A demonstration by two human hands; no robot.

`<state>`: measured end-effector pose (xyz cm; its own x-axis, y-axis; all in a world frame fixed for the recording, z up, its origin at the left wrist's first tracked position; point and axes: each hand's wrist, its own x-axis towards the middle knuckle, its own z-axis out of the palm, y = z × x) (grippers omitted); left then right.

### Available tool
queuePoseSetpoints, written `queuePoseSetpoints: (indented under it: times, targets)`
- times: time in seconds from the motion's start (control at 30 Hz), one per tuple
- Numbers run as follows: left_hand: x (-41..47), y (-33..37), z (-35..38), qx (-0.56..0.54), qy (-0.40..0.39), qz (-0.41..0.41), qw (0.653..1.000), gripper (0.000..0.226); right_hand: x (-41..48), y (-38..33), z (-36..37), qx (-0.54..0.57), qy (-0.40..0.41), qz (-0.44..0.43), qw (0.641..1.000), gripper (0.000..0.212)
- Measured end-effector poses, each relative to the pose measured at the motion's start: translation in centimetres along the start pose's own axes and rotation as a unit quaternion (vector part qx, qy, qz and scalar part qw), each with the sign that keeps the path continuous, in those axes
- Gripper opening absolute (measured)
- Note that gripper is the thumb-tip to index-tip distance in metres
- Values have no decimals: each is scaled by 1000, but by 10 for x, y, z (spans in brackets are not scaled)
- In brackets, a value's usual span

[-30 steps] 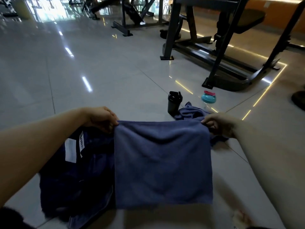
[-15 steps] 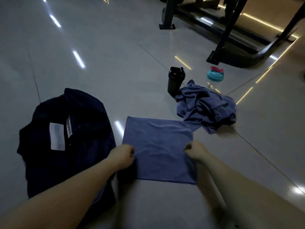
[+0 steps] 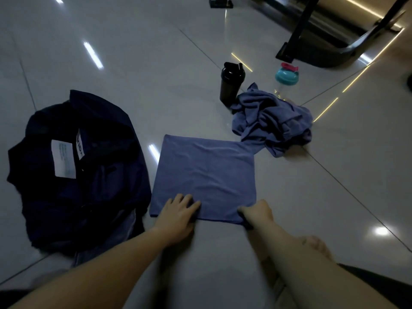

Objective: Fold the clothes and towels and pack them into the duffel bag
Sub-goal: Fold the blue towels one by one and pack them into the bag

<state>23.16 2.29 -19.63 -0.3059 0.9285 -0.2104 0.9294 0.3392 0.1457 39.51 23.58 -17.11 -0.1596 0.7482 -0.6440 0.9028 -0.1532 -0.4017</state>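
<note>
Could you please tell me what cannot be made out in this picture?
- Head view: print on the white label of the duffel bag is too small and blurred to read.
- Head view: fingertips of the right hand are hidden under the folded towel.
- Head view: the crumpled towel covers the teal-lidded bottle at its base.
- Head view: the top edge cuts off the gym machine.

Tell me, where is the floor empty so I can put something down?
Big bare floor lies beyond the bag and towel, left of the black bottle. More lies right of the towel, nearer than the pile. Crowded: the thin gap between bag and towel, and around bottle and pile.
</note>
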Motion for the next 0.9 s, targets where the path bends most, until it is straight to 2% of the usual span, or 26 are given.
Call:
queuePoseSetpoints:
  times: [0.13, 0.23, 0.3, 0.43, 0.53, 0.6, 0.67, 0.7, 0.8, 0.87, 0.9]
  targets:
    - [5, 24, -6, 6, 5, -41, 999, 54, -6, -7, 14, 176, -35, 72, 981, 45]
    - [8, 29, -10, 16, -6, -15, 1000, 54, -6, -12, 9, 305, -81, 105, 943, 41]
    - [10, 34, -10, 15, -37, 0, 999, 58, -8, -16, 2, 343, -99, 103, 929, 37]
    - [24, 47, -18, -55, -81, -11, 995, 58, -5, -16, -15, 304, -52, 73, 948, 34]
    - [41, 65, -32, -206, -150, -42, 966, 50, -5, -15, -40, 135, 43, 7, 990, 19]
    - [50, 76, -38, -362, -187, -93, 909, 31, -14, -20, -53, 12, 95, -68, 993, 11]
    - [56, 77, -48, -508, -163, -182, 826, 16, -30, -33, -55, -84, 118, -184, 972, 7]
    - [59, 74, -54, -571, -125, -235, 776, 16, -37, -39, -51, -139, 125, -257, 948, 6]
    - [59, 53, -75, -715, -37, -367, 594, 28, -56, -49, -23, -275, 107, -448, 844, 9]
    - [56, 34, -81, -759, -42, -390, 520, 45, -65, -49, -1, -353, 85, -524, 771, 16]
    - [54, 26, -80, -769, -51, -387, 506, 54, -68, -46, 10, -381, 76, -550, 739, 21]
